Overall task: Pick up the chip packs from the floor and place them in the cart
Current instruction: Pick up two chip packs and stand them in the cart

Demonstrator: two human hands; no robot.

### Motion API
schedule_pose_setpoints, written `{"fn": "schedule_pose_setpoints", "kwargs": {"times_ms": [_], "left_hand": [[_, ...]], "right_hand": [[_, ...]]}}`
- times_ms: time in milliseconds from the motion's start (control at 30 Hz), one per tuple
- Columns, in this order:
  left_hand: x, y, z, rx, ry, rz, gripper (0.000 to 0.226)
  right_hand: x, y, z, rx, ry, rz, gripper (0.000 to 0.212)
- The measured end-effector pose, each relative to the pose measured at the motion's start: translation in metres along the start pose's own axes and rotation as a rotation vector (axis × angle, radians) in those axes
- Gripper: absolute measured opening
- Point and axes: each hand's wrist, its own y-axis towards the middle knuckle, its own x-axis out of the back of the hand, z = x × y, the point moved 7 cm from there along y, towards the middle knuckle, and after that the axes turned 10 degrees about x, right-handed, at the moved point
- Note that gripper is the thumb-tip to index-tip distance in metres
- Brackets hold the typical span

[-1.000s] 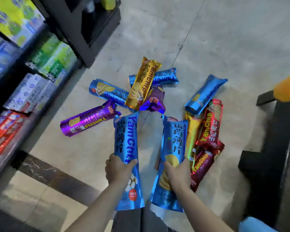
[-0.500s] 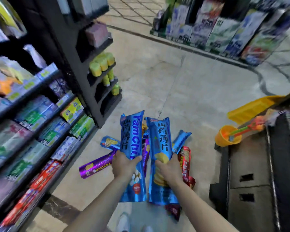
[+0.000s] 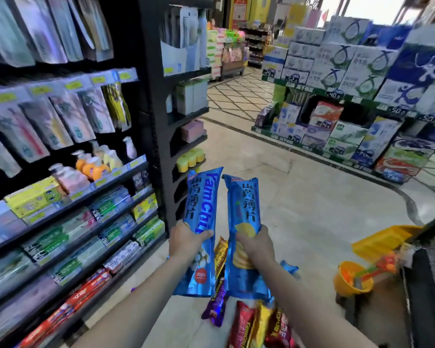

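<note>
My left hand (image 3: 186, 241) grips a long blue chip pack (image 3: 203, 204) around its middle and holds it upright, well above the floor. Beside it, my right hand (image 3: 255, 244) grips a second blue chip pack (image 3: 245, 204) the same way. Below my hands several packs still lie on the floor: a purple one (image 3: 217, 306), a gold one (image 3: 220, 257), red ones (image 3: 241, 325) and a blue one (image 3: 289, 268) partly hidden by my right arm. The dark cart (image 3: 430, 285) stands at the right edge, only partly in view.
Black store shelves (image 3: 106, 197) full of goods run along the left. Stacked cartons (image 3: 349, 104) line the far right of the aisle. A yellow and orange toy bucket set (image 3: 357, 275) sits at the cart's near corner. Open tiled floor (image 3: 299, 197) lies ahead.
Both hands have lifted the two blue packs off the floor and raised them. My view has tilted up from the pile to the aisle.
</note>
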Motion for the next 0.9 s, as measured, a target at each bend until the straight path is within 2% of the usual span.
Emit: {"fn": "schedule_pose_setpoints", "kwargs": {"times_ms": [167,333,500,600,767,900], "left_hand": [[0.068,-0.018,0.023,0.068,-0.123,-0.098,0.062],[0.165,-0.042,0.089,0.147,-0.226,-0.245,0.055],[0.27,-0.081,0.184,0.275,-0.33,-0.427,0.054],[0.337,-0.105,0.25,0.327,-0.411,-0.48,0.057],[0.457,-0.15,0.365,0.397,-0.44,-0.606,0.076],[0.532,-0.181,0.46,0.488,-0.494,-0.656,0.07]], "right_hand": [[-0.047,-0.024,0.042,0.104,-0.013,0.147,0.051],[-0.132,-0.081,0.08,0.191,-0.016,0.336,0.053],[-0.233,-0.17,0.107,0.282,-0.027,0.518,0.057],[-0.297,-0.235,0.12,0.315,-0.05,0.617,0.057],[-0.398,-0.359,0.135,0.307,-0.011,0.753,0.051],[-0.472,-0.452,0.136,0.302,-0.022,0.828,0.047]]}}
